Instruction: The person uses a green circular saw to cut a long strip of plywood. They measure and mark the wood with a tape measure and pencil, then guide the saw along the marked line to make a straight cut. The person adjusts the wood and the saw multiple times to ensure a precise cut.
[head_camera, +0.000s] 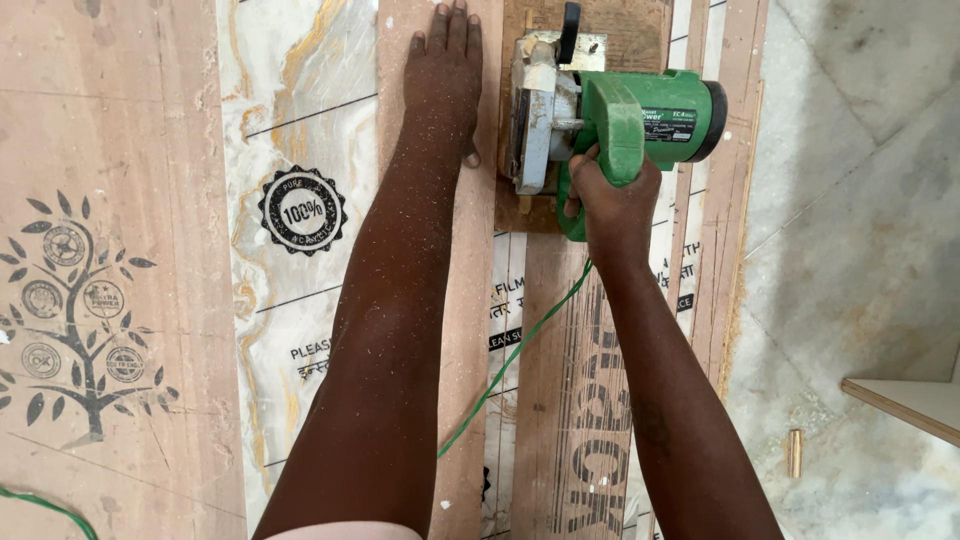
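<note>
A person is looking down at their two bare arms, both dusted with sawdust. The right hand is wrapping tightly around the handle of a green circular saw, fingers curled shut on it. The saw is sitting on a wooden board near the top of the view, its metal guard facing left. A green cord is trailing down from the saw between the two arms. The left hand is lying flat, palm down and fingers together, pressing on a narrow wooden strip just left of the saw. Under the strip, a marble-patterned sheet is lying beside a plywood panel. A marble floor is showing on the right. No containers are showing.
</note>
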